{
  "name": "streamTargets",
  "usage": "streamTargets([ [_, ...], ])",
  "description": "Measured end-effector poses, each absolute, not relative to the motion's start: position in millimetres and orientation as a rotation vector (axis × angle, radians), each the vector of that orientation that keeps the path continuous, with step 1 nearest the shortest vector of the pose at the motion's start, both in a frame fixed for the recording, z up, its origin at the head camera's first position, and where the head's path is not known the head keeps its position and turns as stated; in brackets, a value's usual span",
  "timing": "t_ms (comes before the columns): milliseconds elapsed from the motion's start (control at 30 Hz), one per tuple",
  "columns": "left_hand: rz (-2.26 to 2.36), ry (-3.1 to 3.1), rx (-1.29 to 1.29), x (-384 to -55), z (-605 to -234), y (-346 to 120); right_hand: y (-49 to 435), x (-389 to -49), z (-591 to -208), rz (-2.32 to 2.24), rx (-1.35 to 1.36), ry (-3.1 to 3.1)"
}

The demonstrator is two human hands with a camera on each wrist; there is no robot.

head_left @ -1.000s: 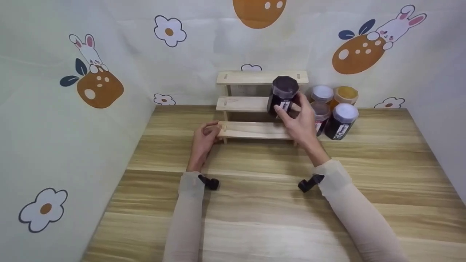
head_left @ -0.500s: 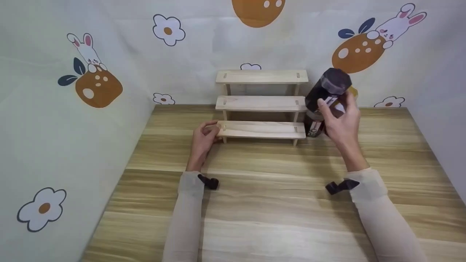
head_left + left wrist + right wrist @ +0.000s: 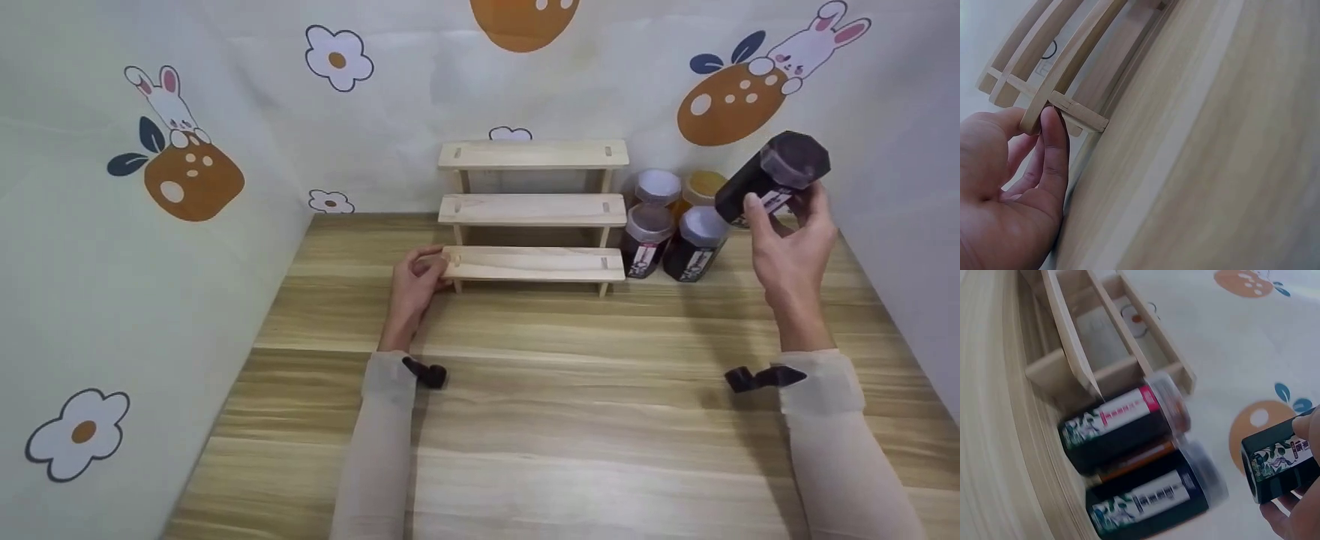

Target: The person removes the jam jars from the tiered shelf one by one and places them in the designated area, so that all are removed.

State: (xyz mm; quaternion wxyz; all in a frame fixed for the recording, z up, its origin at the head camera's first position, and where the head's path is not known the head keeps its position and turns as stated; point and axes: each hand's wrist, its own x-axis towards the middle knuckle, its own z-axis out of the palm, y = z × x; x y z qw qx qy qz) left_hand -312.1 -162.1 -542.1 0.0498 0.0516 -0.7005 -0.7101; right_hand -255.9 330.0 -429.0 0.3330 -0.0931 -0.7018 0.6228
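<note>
A three-step wooden shelf point(image 3: 532, 264) stands against the back wall. My left hand point(image 3: 420, 289) pinches the left end of its lowest step, and the left wrist view shows thumb and fingers point(image 3: 1054, 149) around that board end point(image 3: 1033, 121). Off to the right, my right hand point(image 3: 796, 251) grips a dark, faceted jar point(image 3: 757, 184), tilted and raised above the table. In the right wrist view the labelled side of this jar point(image 3: 1280, 458) shows at the right edge, with part of the hand around it.
Right of the shelf stand several lidded jars: two dark ones in front point(image 3: 646, 238) point(image 3: 697, 244), a white-lidded jar point(image 3: 657, 187) and a yellow-lidded jar point(image 3: 705, 186) behind. The patterned back wall point(image 3: 420, 97) rises close behind them. The wooden tabletop point(image 3: 525, 420) spreads toward the front.
My right hand has carried the dark jar from in front of the shelf, past the other jars, to the right. The left hand keeps its hold on the lowest step.
</note>
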Motion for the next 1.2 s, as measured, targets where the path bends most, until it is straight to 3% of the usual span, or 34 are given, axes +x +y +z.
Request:
streamTargets([
  [467,-2.177,-2.123,0.129,-312.7,-543.5,-163.2,382.7,-249.9,-462.5,1.462,-0.417,-2.262],
  [867,-2.165,-2.139,0.141,-314.4,-546.1,-163.1,397.7,-252.1,-500.7,1.502,-0.266,-2.524],
  [1200,-2.171,-2.125,0.113,-313.7,-544.3,-161.9,397.7,-257.6,-508.1,1.5,-0.206,-2.516],
])
